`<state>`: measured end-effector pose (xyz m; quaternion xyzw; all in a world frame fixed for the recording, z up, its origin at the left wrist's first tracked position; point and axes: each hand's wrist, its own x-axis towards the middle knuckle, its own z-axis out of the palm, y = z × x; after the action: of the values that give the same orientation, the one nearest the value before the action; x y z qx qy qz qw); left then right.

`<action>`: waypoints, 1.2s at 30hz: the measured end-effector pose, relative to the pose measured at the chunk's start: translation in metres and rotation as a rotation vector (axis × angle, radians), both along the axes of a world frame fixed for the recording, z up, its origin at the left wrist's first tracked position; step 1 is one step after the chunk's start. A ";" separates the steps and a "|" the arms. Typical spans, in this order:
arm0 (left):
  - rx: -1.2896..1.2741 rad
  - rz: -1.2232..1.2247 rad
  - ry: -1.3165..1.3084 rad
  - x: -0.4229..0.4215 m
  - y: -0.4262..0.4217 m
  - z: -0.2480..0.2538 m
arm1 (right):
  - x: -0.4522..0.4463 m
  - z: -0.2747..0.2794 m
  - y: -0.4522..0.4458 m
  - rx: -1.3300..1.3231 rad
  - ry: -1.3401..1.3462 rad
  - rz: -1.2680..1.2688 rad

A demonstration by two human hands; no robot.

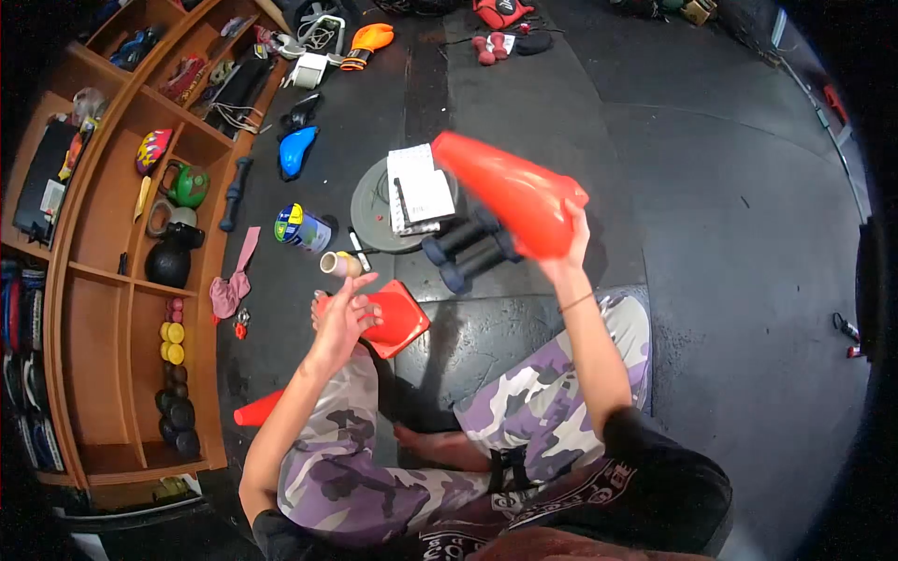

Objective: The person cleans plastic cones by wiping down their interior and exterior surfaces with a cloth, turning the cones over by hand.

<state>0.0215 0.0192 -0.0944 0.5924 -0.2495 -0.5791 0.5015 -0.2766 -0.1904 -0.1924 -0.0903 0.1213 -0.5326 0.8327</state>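
A red traffic cone [505,187] is held up on its side in my right hand [571,251]; the fingers grip its wide end and its narrow end points to the upper left. My left hand [344,325] is open, fingers apart, in front of a second red cone's square base [404,320] near my left knee. Whether it touches that cone I cannot tell. Another red cone-shaped piece [257,409] shows beside my left leg, partly hidden by my forearm. Blue-grey dumbbells [463,252] lie on the floor below the raised cone.
A round weight plate [374,210] bears a notebook [426,192] and a pen. Around it are a tin can [304,229], a tape roll [339,265] and a marker [359,249]. Wooden shelves [98,346] with weights line the left. An orange glove [368,45] lies farther off.
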 end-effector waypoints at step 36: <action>-0.333 0.027 -0.289 -0.090 -0.037 -0.009 | 0.072 -0.072 0.156 -0.749 0.587 0.351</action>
<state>-0.0682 -0.0178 -0.1033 0.5814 -0.4030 -0.4322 0.5593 -0.2046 -0.0343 -0.2648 -0.5476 0.1339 -0.3436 0.7511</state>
